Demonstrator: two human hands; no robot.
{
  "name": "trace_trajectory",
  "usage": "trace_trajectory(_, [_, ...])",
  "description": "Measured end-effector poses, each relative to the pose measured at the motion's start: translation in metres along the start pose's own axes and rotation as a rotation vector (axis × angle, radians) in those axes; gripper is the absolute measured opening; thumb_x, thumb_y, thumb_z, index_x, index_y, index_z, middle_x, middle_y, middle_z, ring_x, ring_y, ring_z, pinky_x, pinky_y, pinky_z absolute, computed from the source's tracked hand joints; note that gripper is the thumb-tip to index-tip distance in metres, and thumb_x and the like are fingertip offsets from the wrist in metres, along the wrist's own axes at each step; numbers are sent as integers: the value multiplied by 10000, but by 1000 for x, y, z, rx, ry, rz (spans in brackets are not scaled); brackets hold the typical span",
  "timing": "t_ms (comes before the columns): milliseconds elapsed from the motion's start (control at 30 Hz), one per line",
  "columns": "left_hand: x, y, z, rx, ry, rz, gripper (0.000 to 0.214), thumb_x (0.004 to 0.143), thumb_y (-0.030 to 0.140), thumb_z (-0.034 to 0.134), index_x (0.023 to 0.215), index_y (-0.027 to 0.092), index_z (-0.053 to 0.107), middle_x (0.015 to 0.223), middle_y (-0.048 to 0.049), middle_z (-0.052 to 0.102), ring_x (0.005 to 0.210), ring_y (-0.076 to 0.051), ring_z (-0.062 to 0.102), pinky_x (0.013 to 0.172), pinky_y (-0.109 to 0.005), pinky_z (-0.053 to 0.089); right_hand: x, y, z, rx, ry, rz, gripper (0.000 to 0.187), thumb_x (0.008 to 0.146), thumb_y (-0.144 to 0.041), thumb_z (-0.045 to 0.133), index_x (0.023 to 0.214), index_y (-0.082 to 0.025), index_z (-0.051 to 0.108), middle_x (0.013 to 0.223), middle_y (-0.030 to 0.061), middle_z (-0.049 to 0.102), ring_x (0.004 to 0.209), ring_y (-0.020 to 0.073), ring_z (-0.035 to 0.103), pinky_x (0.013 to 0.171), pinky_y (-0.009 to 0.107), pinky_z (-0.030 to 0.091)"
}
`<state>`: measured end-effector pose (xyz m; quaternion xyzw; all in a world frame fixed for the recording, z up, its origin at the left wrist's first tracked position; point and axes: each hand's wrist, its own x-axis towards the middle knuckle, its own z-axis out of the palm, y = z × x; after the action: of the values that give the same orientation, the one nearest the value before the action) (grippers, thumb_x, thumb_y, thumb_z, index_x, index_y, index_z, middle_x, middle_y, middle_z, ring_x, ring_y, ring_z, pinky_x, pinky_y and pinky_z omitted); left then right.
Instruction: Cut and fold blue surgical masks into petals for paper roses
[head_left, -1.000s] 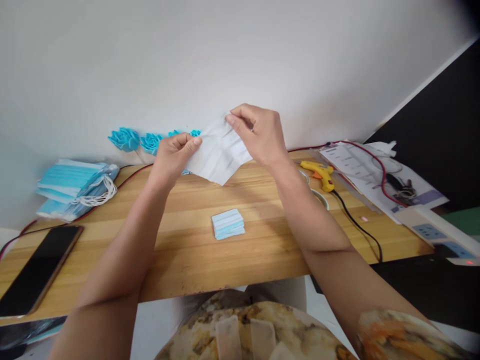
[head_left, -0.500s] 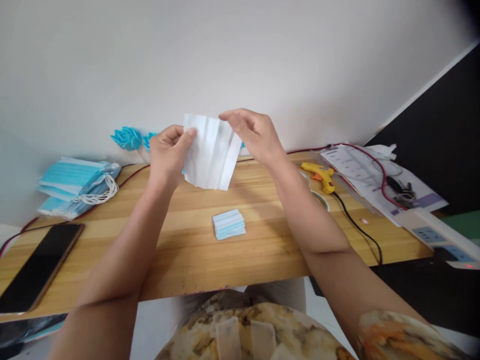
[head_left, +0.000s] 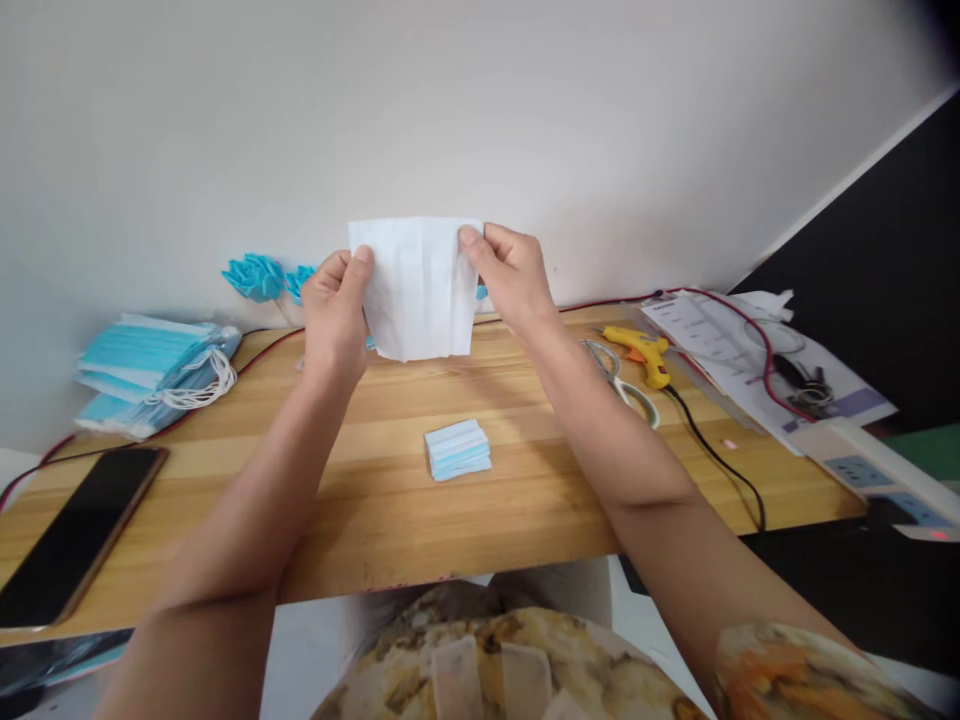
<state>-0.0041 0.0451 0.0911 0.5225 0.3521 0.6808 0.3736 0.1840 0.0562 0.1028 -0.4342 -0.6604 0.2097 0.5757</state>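
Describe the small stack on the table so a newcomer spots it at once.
Above the wooden table, find the white sheet held between the left hand and right hand. Directly below it in the picture, alone on bare wood, lies the stack. It's a compact pale-blue-and-white block, far smaller than the masks at left.

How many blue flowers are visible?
2: one flower stands near the wall, left of the left hand; the second flower is beside it, partly behind that hand. Others may be hidden behind the white sheet; a blue bit shows beside the right hand.
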Motion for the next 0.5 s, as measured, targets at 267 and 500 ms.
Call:
trace_trajectory(267, [-11,-4,8,132,52,94,479,887,539,646,604,215,433,611,29,327,571,-131,351,554,-280,290,-11,-10,12,-86,43,-18,553,953,-688,384,650,-226,374,660,-12,331,729,137,481,645,270,414])
trace_trajectory(500, [-13,-7,6,159,99,129,496,911,605,578,640,225,412,660,16,371,642,-148,394,580,-286,318,-14,-12,15,-135,130,-39,541,967,-661,394,644,-232,333,655,-20,299,709,138,474,698,284,451])
